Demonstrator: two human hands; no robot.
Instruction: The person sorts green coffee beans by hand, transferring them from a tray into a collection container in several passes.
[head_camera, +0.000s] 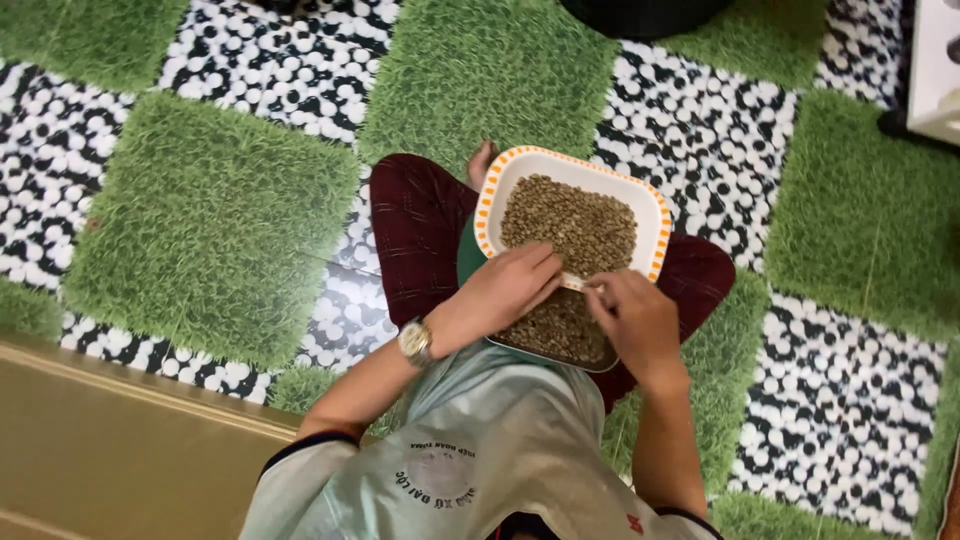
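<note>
Far left: a tan, smooth ledge (110, 450) along the lower edge, then floor mat (210, 220) in squares of green turf and black-and-white pebble print.

Next, a wristwatch (415, 341) with a pale round face on the left forearm. Left hand (505, 290) bent over the near half of the tray, fingers curled together and pressed down into the beans; whether anything is pinched between them cannot be told.

Centre: tray (490, 195), rectangular with rounded corners, white inside, orange rim dotted white, propped on the lap over dark red trousers (420, 230) of crossed legs. Filled with beans (570, 225), small, oval, dull olive-tan, spread in one loose layer that covers most of the bottom, bare white left along the far and side edges. Beans directly under and between both hands, far portion uncovered beyond the fingertips.

Right of that: right hand (635, 320) on the near right part of the tray, fingers drawn close, tips down at the beans just beside the left fingertips; any pinch hidden.

Far right: more turf and pebble squares, a white object (940, 70) at the upper corner.
</note>
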